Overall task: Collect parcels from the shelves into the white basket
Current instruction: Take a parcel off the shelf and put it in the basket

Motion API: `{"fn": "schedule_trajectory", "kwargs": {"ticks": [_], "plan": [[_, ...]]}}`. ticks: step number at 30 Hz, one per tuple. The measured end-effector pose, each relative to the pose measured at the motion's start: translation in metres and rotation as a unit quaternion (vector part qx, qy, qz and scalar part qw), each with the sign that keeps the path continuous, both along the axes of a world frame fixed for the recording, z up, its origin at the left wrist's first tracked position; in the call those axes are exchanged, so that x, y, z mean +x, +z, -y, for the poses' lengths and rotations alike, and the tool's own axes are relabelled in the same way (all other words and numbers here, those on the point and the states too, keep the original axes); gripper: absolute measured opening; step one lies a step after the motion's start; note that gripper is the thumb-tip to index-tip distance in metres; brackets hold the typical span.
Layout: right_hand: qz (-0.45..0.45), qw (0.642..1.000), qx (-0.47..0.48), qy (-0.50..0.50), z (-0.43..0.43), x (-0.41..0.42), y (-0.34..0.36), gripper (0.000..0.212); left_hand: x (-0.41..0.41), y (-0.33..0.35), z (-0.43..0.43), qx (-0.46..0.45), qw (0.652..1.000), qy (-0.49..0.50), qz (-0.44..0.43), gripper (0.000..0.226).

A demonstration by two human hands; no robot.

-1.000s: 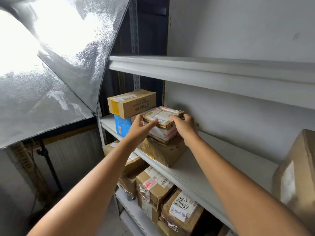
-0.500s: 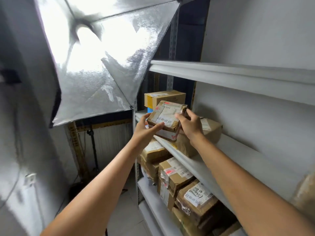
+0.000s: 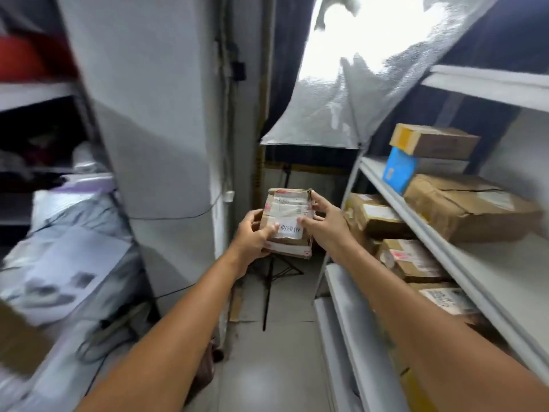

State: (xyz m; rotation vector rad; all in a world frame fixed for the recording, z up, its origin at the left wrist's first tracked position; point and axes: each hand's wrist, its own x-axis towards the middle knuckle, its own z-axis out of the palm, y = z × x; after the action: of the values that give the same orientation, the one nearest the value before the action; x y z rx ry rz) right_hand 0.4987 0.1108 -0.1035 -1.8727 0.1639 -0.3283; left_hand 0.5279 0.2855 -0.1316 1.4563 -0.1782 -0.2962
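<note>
Gripping a small flat parcel point(image 3: 289, 221) with both hands, out in the aisle and clear of the shelves point(image 3: 511, 278) on the right. Left hand point(image 3: 252, 236) curled round the lower left edge, thumb laid over the front. Right hand point(image 3: 325, 226) clasping the right edge, fingers reaching up its side. Brown cardboard, rectangular, bound in glossy clear tape, with a white label and worn corners.

Flat white boards on the shelves. On the middle board, a crumpled brown box point(image 3: 469, 206) with a dented, split top. Just behind it, a blue box point(image 3: 396, 169) under a brown carton point(image 3: 433, 141) banded with yellow tape at one end. On the board beneath, taped cardboard packages point(image 3: 413, 260) packed close together, each with a white label.

To the left, blurred, a heap of soft grey plastic mail bags point(image 3: 68, 233) with printed labels. At the back, a crinkled silver reflector point(image 3: 341, 93) over a thin black tripod point(image 3: 269, 281).
</note>
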Motion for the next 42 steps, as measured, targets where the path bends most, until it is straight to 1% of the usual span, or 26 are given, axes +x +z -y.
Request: {"fn": "schedule_trajectory", "kwargs": {"ticks": [3, 5, 7, 10, 11, 13, 17, 19, 22, 26, 32, 36, 38, 40, 42], "plan": [[-0.020, 0.997, 0.026, 0.065, -0.050, 0.001, -0.022, 0.076, -0.022, -0.022, -0.051, 0.026, 0.997, 0.067, -0.014, 0.037], [-0.035, 0.993, 0.047, 0.104, -0.084, 0.000, -0.032, 0.071, -0.035, -0.034, -0.084, 0.047, 0.992, 0.110, -0.025, 0.039], [-0.058, 0.987, 0.056, 0.140, -0.115, 0.003, -0.047, 0.063, -0.049, -0.044, -0.116, 0.073, 0.985, 0.155, -0.033, 0.048], [-0.087, 0.973, 0.003, 0.216, -0.163, 0.005, -0.072, 0.068, -0.079, -0.063, -0.160, 0.138, 0.966, 0.217, -0.031, 0.068], [-0.092, 0.965, -0.022, 0.247, -0.180, 0.002, -0.078, 0.066, -0.091, -0.072, -0.174, 0.146, 0.960, 0.236, -0.036, 0.073], [-0.099, 0.948, -0.051, 0.298, -0.212, -0.007, -0.087, 0.066, -0.116, -0.090, -0.200, 0.127, 0.950, 0.279, -0.060, 0.076], [-0.100, 0.910, -0.099, 0.390, -0.274, -0.033, -0.111, 0.068, -0.169, -0.109, -0.240, 0.085, 0.917, 0.377, -0.098, 0.071], [-0.109, 0.888, -0.093, 0.437, -0.306, -0.054, -0.122, 0.068, -0.197, -0.115, -0.261, 0.059, 0.898, 0.416, -0.128, 0.067], [-0.137, 0.854, -0.079, 0.495, -0.355, -0.085, -0.134, 0.074, -0.241, -0.124, -0.297, 0.081, 0.868, 0.465, -0.154, 0.063], [-0.140, 0.801, -0.104, 0.573, -0.424, -0.122, -0.142, 0.063, -0.301, -0.132, -0.346, 0.092, 0.829, 0.528, -0.156, 0.059], [-0.143, 0.763, -0.104, 0.623, -0.528, -0.176, -0.157, 0.062, -0.368, -0.154, -0.429, 0.048, 0.787, 0.589, -0.177, 0.061], [-0.158, 0.743, -0.104, 0.642, -0.592, -0.204, -0.173, 0.070, -0.399, -0.172, -0.487, 0.040, 0.769, 0.610, -0.186, 0.062], [-0.168, 0.735, -0.101, 0.649, -0.619, -0.214, -0.179, 0.068, -0.409, -0.179, -0.513, 0.026, 0.764, 0.617, -0.187, 0.061], [-0.177, 0.732, -0.097, 0.651, -0.646, -0.220, -0.187, 0.065, -0.416, -0.184, -0.536, 0.028, 0.760, 0.623, -0.186, 0.059], [-0.191, 0.727, -0.094, 0.652, -0.671, -0.224, -0.198, 0.067, -0.421, -0.190, -0.555, 0.032, 0.755, 0.627, -0.191, 0.060]]}}
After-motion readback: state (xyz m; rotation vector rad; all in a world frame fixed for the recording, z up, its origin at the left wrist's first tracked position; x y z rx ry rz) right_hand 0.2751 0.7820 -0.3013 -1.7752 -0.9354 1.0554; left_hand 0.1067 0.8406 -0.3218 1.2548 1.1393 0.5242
